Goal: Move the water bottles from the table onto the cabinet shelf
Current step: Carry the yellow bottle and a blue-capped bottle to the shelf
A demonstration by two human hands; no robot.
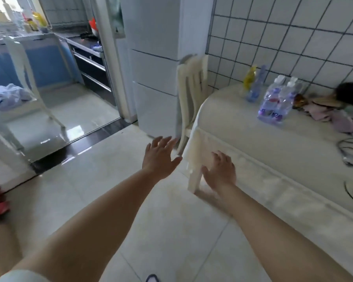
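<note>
A shrink-wrapped pack of clear water bottles (276,101) with white caps and purple labels stands on the white-clothed table (243,135), near the tiled wall. A single blue-tinted bottle (255,89) stands just left of the pack. My left hand (160,157) reaches forward over the floor with fingers spread, holding nothing. My right hand (219,170) hovers open in front of the table's near corner, well short of the bottles. No cabinet shelf is plainly in view.
A white chair (192,92) stands against the table's far end beside a white fridge (157,62). Cloths, a dark object (351,92) and a cable lie on the table's right side. A kitchen doorway opens at left, with a white rack (25,78) inside.
</note>
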